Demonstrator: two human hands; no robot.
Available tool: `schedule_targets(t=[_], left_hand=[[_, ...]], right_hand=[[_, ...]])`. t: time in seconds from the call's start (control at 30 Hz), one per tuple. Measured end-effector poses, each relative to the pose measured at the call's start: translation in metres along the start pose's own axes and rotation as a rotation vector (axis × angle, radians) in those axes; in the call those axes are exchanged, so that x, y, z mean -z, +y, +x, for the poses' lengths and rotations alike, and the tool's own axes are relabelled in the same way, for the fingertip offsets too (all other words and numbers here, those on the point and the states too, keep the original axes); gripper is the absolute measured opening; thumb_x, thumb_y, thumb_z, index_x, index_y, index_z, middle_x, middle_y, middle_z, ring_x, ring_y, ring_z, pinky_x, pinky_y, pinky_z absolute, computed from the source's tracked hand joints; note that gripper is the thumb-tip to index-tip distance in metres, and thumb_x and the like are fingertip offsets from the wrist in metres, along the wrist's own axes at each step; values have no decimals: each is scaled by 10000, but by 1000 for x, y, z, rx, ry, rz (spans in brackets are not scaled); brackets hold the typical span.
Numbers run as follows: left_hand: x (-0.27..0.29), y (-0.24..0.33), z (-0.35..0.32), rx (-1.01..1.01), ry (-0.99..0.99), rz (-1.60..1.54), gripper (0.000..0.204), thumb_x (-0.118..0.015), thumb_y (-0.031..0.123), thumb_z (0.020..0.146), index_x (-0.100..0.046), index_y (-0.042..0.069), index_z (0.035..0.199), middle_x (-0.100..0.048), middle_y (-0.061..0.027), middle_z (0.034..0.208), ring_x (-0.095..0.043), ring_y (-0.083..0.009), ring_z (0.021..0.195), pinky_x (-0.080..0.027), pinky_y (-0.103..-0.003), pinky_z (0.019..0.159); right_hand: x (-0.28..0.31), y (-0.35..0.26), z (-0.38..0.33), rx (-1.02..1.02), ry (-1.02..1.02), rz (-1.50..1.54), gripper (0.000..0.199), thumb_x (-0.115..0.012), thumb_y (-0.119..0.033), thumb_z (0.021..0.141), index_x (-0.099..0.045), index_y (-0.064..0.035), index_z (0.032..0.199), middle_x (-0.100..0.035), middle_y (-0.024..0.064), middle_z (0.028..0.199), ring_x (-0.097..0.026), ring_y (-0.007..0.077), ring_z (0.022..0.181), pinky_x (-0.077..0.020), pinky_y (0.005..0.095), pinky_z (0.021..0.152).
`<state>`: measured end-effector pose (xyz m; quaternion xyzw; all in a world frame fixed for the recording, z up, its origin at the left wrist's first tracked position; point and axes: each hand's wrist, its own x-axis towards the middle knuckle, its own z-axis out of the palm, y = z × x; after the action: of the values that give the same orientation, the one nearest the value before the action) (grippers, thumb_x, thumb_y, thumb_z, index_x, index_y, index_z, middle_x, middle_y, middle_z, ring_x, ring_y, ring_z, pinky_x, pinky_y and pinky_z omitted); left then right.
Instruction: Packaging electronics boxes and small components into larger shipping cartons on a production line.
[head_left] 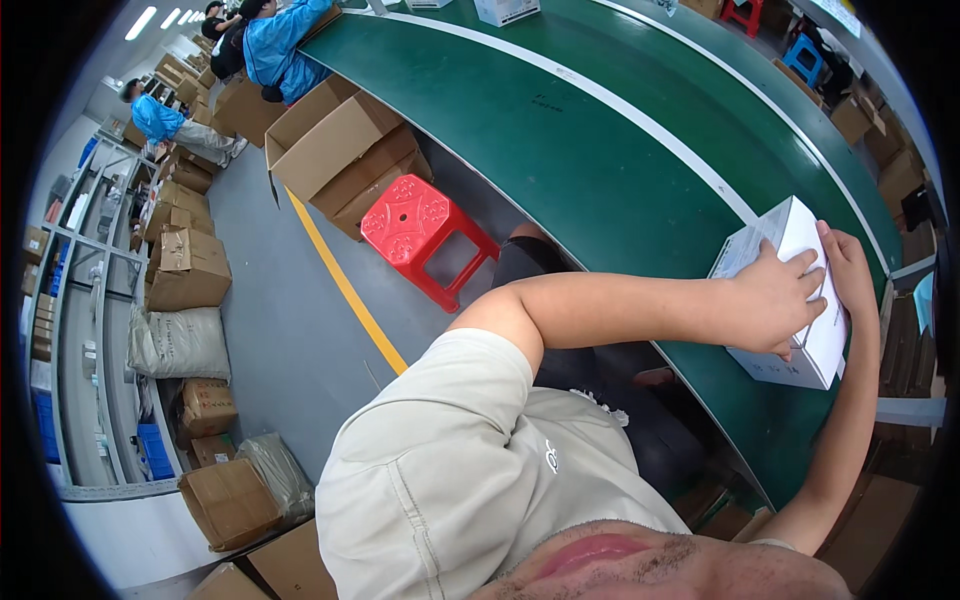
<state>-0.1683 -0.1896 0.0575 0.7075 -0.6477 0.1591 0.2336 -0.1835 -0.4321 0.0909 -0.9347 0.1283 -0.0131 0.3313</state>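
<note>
A white cardboard box (786, 371) with grey print stands on the green work surface at the right. My left hand (775, 300) lies across its upper face, fingers bent over the box and thumb lower down near the edge. My right hand (848, 268) is at the box's far right side, its fingertips curled against the upper corner and the palm along the side. The box is between my two hands. Part of its upper face is hidden under my left hand.
The long green table (600, 200) carries white lines and another white box (506, 10) at its far end. Beside it stand a red plastic stool (408, 215) and an open carton (340, 140). People in blue, shelves (100, 290) and stacked cartons (187, 268) are at the left.
</note>
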Motion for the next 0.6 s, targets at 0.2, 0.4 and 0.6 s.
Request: schedule_targets(t=[0.2, 0.4, 0.6], left_hand=[[-8, 13, 11, -75, -20, -76, 725, -791, 490, 808, -622, 53, 1361, -541, -257, 1425, -440, -436, 1386, -523, -661, 880], [-15, 10, 12, -57, 7, -95, 710, -797, 472, 799, -626, 49, 1344, -532, -242, 1432, -423, -427, 1395, -501, -667, 912], [-5, 9, 11, -13, -9, -102, 669, -800, 463, 796, -637, 54, 1299, -524, -235, 1436, -387, -405, 1427, -500, -661, 903]], right_hand=[[5, 29, -29, -49, 135, -26, 597, -517, -489, 1056, -695, 80, 1084, -717, 174, 928, -664, 229, 843, -510, 358, 786], [12, -12, -26, 18, 135, -335, 497, -527, -451, 1048, -702, 12, 1077, -710, 167, 927, -667, 283, 830, -517, 393, 774], [-4, -118, 24, 424, 100, -467, 342, -611, -365, 1002, -709, -38, 1022, -712, 150, 924, -672, 319, 806, -518, 406, 722]])
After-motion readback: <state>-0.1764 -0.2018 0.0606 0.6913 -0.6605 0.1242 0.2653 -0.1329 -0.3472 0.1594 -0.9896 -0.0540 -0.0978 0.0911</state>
